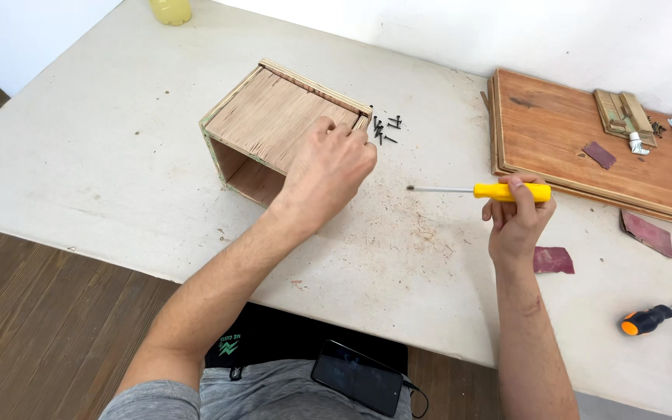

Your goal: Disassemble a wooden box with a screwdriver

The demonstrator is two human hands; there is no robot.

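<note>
Two bare forearms reach out over a pale worktable (103, 155) dusted with wood shavings. Nearest the wearer, a dark phone (358, 378) lies on the lap below the table edge. Right hand (518, 218): fingers closed around the yellow handle of a screwdriver (482, 190), held level above the table, its metal shaft pointing left. Beside that wrist, a small reddish sandpaper scrap (553, 260); further right, a second sandpaper piece (647, 232) and a black-and-orange screwdriver (653, 317) lying flat. Left hand (331, 165): fingers curled down onto the right top corner of an open-fronted plywood box (266, 124), fingertips pinched together at the edge; whether they hold anything there cannot be told. Box stands mid-table, opening turned toward the near left. Just beyond the fingers, a loose cluster of dark screws (385, 129) on the tabletop. Far right, a reddish-brown wooden board (561, 140) carrying a small wooden assembly (622, 113). Far edge, top left: base of a yellow bottle (170, 10).
</note>
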